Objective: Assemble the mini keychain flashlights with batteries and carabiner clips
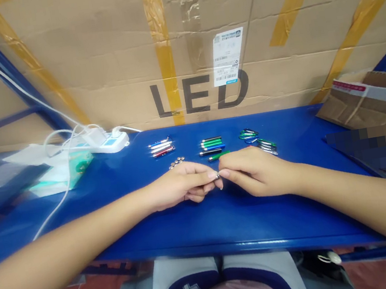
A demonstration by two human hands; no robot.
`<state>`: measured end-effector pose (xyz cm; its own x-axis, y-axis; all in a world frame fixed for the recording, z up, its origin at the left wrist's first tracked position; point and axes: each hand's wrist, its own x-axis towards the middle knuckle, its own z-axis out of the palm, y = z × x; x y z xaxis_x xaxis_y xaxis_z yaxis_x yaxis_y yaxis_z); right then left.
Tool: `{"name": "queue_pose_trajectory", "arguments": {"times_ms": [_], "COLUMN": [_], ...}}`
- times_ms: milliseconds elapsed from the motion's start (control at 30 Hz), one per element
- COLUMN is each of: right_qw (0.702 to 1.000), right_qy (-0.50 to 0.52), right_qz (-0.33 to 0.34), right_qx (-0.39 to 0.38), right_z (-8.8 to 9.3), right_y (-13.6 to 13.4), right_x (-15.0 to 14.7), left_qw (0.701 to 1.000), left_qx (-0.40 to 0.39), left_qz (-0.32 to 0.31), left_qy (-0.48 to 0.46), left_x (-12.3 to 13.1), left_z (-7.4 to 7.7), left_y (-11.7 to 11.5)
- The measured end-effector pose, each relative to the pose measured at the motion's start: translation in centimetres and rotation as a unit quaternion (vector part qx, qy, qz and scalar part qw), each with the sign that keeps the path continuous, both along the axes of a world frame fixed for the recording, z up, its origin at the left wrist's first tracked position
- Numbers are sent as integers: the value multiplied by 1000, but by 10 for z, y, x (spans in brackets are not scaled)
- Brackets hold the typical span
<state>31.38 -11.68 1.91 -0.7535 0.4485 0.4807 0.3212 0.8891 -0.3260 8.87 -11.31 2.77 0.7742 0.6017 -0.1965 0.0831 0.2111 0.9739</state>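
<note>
My left hand [181, 185] and my right hand [252, 171] meet at the middle of the blue table [206, 225], fingertips pinched together on a tiny metallic piece [218, 174] that I cannot name. Just beyond my left hand lies a small row of button cells [177, 162]. A green pen-like tube [219, 156] lies just past my fingertips. Farther back are a group of red and silver tubes [161, 148], a group of green, blue and black tubes [211, 145], and a heap of coloured clips [256, 139].
A white power strip [108, 141] with plugs and white cables sits at the back left beside a teal tissue pack [61, 172]. A large "LED" cardboard box [177, 44] walls the back. An open carton [368, 97] stands at the right.
</note>
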Motion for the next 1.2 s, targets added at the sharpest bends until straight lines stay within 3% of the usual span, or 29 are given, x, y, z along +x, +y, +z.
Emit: {"name": "queue_pose_trajectory", "arguments": {"times_ms": [100, 300, 367, 533, 633, 800, 900, 1000, 1200], "right_qw": [999, 996, 994, 977, 953, 914, 883, 859, 875], "right_qy": [36, 84, 90, 95, 105, 154, 178, 173, 161], "right_qz": [9, -26, -46, -118, -136, -117, -101, -97, -105], "right_qx": [21, -7, -30, -153, -249, -357, -422, -472, -443], "right_z": [-1, -6, -7, -10, -11, -7, -3, -1, -5], "right_y": [-5, -16, -19, -22, -22, -20, -18, -15, -7], "right_x": [-4, -14, -15, -21, -25, -27, -27, -25, -22], "left_qw": [1000, 968, 934, 801, 753, 701, 695, 710, 736], "left_qx": [12, 239, 346, 579, 638, 691, 699, 687, 660], "left_qz": [1, 26, 40, 76, 74, 76, 74, 70, 63], "left_qy": [10, 77, 82, 130, 141, 157, 149, 137, 134], "left_x": [0, -3, -3, -3, -4, -5, -6, -6, -6], "left_z": [0, -5, -6, -9, -12, -14, -11, -8, -6], "left_y": [-2, -9, -12, -18, -18, -14, -10, -7, -2]}}
